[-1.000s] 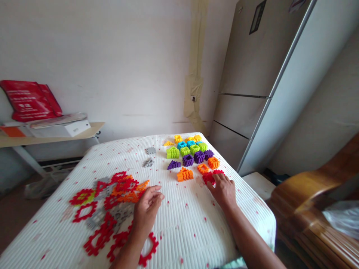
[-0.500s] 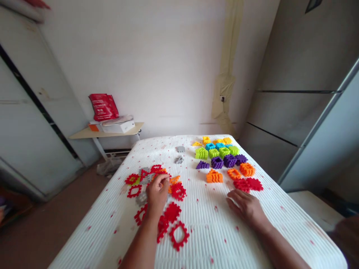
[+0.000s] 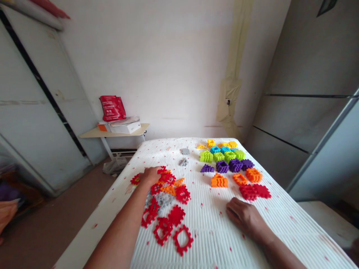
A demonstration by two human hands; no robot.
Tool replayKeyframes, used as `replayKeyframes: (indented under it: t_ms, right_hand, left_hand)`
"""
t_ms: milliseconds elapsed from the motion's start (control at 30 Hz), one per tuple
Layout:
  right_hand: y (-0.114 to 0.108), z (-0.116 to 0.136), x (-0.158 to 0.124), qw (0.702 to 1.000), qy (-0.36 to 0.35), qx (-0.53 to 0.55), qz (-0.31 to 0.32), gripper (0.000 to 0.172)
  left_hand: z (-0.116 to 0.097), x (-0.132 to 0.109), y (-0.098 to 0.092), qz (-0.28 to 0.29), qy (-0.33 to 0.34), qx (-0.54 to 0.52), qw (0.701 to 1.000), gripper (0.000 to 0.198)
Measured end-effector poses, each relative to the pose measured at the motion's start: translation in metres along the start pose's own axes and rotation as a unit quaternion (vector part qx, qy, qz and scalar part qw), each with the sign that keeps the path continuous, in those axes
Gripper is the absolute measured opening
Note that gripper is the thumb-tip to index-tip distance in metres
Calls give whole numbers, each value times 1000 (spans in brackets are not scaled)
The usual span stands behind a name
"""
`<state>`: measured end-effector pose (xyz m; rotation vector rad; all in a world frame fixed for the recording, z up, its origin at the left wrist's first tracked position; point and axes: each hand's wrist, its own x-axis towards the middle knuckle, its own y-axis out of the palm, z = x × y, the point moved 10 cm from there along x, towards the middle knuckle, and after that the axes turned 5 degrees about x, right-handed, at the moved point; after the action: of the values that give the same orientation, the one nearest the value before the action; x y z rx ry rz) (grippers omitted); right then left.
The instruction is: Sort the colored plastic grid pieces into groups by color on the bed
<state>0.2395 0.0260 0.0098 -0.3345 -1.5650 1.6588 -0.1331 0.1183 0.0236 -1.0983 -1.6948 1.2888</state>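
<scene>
Left hand [image 3: 150, 175] reaches farther over piled pieces [image 3: 165, 199], grip unclear; right hand [image 3: 243, 213] curled tighter

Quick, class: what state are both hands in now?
Left hand: at the loose pile; fingers hidden, cannot tell.
Right hand: loosely closed, no piece visible in it.

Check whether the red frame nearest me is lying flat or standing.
Flat: the red frame lies on the white cover, which shows through its hole.

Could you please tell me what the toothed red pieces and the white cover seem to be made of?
Toothed red pieces: probably plastic, fairly matte, judging by even colour and regular, moulded teeth. White cover: likely quilted fabric, soft and dull, given its ribbed surface; fibre unclear.
</scene>
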Motion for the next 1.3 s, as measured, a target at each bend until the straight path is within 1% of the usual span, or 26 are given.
replayKeyframes:
  t_ms: [100, 200, 367, 500, 633, 733, 867, 967, 1033, 1067, 1133, 1200, 1267, 1300]
  right_hand:
    - [-2, 0, 1, 1000, 3, 8, -3, 32]
    - [-3, -1, 1, 1000, 7, 11, -2, 32]
    - [1, -3, 1, 1000, 15, 3, 10, 31]
    - [5, -7, 1, 1000, 23, 0, 15, 30]
    - [5, -8, 1, 999, 28, 4, 19, 30]
    - [5, -8, 1, 999, 28, 10, 21, 31]
    - [5, -9, -1, 1000, 22, 11, 10, 32]
    - [3, -9, -2, 1000, 15, 17, -6, 32]
    - [1, -8, -1, 1000, 10, 22, -13, 32]
    - [0, -7, -1, 1000, 8, 24, -15, 32]
    - [-3, -5, 0, 999, 7, 30, -20, 32]
    - [-5, -5, 0, 999, 7, 37, -29, 32]
    - [-6, -5, 0, 999, 7, 41, -35, 32]
    - [-6, -5, 0, 999, 8, 40, -35, 31]
  left_hand:
    - [-6, 1, 6, 5, 7, 11, 1000, 28]
    - [-14, -2, 8, -12, 27, 9, 1000, 29]
    - [-29, -11, 4, -51, 79, -22, 995, 32]
    - [-46, -22, -1, -65, 132, -49, 988, 30]
    - [-59, -40, -9, -75, 178, -56, 980, 28]
    - [-67, -59, -18, -92, 217, -51, 970, 27]
    - [-68, -86, -30, -127, 263, -73, 954, 26]
    - [-57, -97, -33, -126, 270, -124, 947, 25]
    - [-39, -96, -33, -127, 239, -160, 949, 25]
    - [-25, -93, -35, -139, 209, -174, 952, 26]
    - [10, -85, -40, -186, 122, -183, 958, 28]
    - [47, -77, -45, -233, 24, -149, 961, 27]
    - [76, -68, -43, -236, -49, -84, 967, 28]
    - [86, -63, -40, -223, -71, -53, 971, 31]
